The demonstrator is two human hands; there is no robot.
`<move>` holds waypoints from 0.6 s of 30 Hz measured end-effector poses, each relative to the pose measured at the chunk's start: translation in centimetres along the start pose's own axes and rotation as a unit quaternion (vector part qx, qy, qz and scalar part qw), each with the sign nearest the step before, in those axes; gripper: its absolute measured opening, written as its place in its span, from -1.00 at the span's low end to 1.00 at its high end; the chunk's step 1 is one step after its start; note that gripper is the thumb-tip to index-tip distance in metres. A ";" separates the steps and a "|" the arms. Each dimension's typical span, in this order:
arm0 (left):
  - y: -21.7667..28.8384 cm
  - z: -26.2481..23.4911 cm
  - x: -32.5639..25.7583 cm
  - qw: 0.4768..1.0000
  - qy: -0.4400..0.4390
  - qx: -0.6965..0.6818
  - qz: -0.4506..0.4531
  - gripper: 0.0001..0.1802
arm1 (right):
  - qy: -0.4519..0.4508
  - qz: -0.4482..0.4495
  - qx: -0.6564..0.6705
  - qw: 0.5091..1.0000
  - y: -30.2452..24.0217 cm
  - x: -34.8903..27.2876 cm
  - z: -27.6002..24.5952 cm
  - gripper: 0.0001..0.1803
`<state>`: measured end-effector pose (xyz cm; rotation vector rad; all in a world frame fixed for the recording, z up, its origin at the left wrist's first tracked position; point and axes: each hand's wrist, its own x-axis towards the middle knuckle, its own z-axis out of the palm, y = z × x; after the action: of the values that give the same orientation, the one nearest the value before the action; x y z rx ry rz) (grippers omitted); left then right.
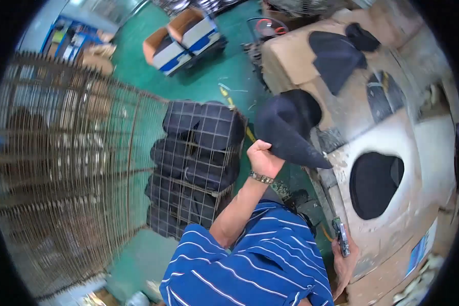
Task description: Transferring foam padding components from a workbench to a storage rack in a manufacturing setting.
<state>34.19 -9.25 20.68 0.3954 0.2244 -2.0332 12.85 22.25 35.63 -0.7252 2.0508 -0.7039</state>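
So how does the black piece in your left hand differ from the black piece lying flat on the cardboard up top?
The black piece in the left hand hangs in the air, gripped at one edge, while the flat black piece rests on the cardboard-covered bench. The held one curls and droops to a pointed tip; the lying one is spread out. The held one looks larger, though it is nearer the camera. Both are dark, thin and flexible-looking.

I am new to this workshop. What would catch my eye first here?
First, the left hand at the centre, lifting a black cone-shaped piece. To its left stands a wire cage stacked with similar black pieces. At lower right, the right hand holds a small tool beside the worn bench.
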 end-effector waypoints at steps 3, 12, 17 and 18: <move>8.1 -2.6 -0.9 0.994 0.059 0.012 0.097 -0.39 | -0.062 -0.018 -0.069 0.995 -3.7 2.9 2.8 -0.37; 33.1 -9.7 8.1 0.965 0.127 -0.026 0.227 -0.62 | -0.143 -0.044 -0.129 0.980 -13.9 8.1 14.7 -0.43; 45.2 -10.9 10.1 0.955 0.121 0.010 0.272 -0.49 | -0.156 -0.022 -0.164 0.974 -15.7 10.1 20.2 -0.41; 47.3 -11.7 10.0 0.949 0.121 0.017 0.291 -0.45 | -0.161 -0.034 -0.176 0.971 -16.0 10.4 21.1 -0.41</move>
<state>73.60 -36.07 6.56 0.6494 0.1940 -1.4084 29.27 -0.51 30.84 -1.0423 1.8721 -0.2343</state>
